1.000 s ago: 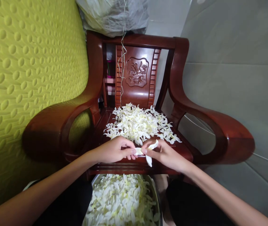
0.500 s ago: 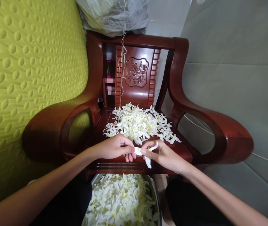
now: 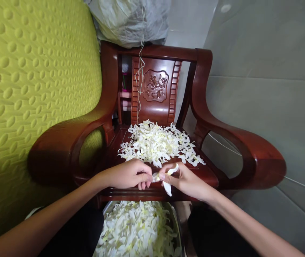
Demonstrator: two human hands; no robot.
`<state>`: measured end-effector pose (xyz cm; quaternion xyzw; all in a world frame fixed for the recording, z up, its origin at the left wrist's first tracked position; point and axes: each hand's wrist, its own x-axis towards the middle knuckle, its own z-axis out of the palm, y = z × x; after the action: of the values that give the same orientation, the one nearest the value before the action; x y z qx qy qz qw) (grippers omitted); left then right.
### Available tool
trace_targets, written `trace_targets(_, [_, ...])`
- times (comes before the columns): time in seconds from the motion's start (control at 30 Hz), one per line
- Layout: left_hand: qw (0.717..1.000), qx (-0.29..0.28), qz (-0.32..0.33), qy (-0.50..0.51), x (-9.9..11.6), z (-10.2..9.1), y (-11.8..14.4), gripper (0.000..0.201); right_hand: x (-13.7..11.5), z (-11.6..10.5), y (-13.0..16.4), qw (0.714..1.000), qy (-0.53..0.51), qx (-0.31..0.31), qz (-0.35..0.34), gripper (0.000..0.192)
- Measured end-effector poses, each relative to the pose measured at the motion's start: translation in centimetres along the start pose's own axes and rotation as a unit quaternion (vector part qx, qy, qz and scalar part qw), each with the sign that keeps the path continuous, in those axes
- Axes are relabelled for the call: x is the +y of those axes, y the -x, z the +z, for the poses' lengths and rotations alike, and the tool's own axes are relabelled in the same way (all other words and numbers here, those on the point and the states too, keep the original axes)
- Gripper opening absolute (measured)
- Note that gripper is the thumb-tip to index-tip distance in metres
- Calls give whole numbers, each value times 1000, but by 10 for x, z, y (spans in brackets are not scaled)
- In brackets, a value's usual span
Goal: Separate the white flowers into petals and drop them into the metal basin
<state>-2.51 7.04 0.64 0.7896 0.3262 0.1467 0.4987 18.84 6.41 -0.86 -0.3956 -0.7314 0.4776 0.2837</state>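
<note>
Between my two hands is a white flower [image 3: 167, 187] with long petals and a yellowish centre. My right hand [image 3: 186, 179] pinches it near the middle, and petals stick out above and below the thumb. My left hand [image 3: 133, 174] has thumb and fingers closed on the end of a petal at the flower's left side. Just beyond my hands, a heap of white flowers [image 3: 156, 141] lies on the seat of a dark red wooden chair [image 3: 115, 146]. Below the seat edge, a metal basin [image 3: 178, 225] holds many more white flowers [image 3: 135, 228].
A yellow embossed pad [image 3: 40, 64] stands along the left. Grey tiled wall [image 3: 262, 103] runs along the right. Over the chair's carved backrest [image 3: 156, 85] hangs a pale string [image 3: 141, 67], with a large plastic bag [image 3: 131, 21] behind. Curved armrests [image 3: 267, 160] flank the seat.
The view has tilted slightly, so the chair sits lower in it. Both hands keep their hold on the flower; its left petal has turned a little and shows less.
</note>
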Motion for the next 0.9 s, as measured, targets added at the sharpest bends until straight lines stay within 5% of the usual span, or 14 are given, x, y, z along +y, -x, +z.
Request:
trace_targets(0.1, [997, 25, -1, -72, 2, 6, 3, 29, 1, 2, -1, 999, -33, -34, 1, 31])
trace_targets(0.23, [999, -10, -11, -38, 3, 8, 5, 31, 6, 11, -5, 992, -123, -7, 29, 35])
trace_targets(0.5, [962, 110, -9, -251, -3, -4, 8, 28, 13, 11, -12, 997, -61, -2, 41, 32])
trace_targets(0.77, [942, 206, -7, -264, 3, 9, 2, 36, 16, 21, -8, 997, 75, -28, -10, 25])
trace_targets(0.9, [971, 182, -9, -153, 6, 6, 1, 34, 6, 22, -9, 997, 58, -46, -33, 27])
